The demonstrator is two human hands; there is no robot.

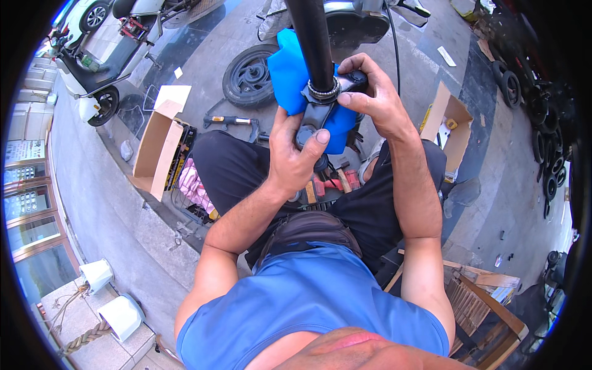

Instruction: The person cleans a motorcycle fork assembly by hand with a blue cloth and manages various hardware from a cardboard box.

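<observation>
A front fork's black steering stem (313,41) rises towards me from a dark fork crown (319,115). A caged ball bearing ring (324,90) sits around the stem's base. My left hand (296,152) grips the crown's near end, with the thumb beside a round cap (305,134). At the far end, my right hand (372,92) holds the crown between thumb and fingers, the thumb close to the bearing. Blue wrapping (289,69), its material unclear, surrounds the parts below the crown. The fork's lower end is mostly hidden.
A motorcycle wheel (249,76) lies on the ground ahead. Between my legs are a red power tool (335,183) and a hammer (344,179). Open cardboard boxes (157,148) stand on both sides. A scooter (99,69) is parked left; a wooden chair (490,310) stands behind right.
</observation>
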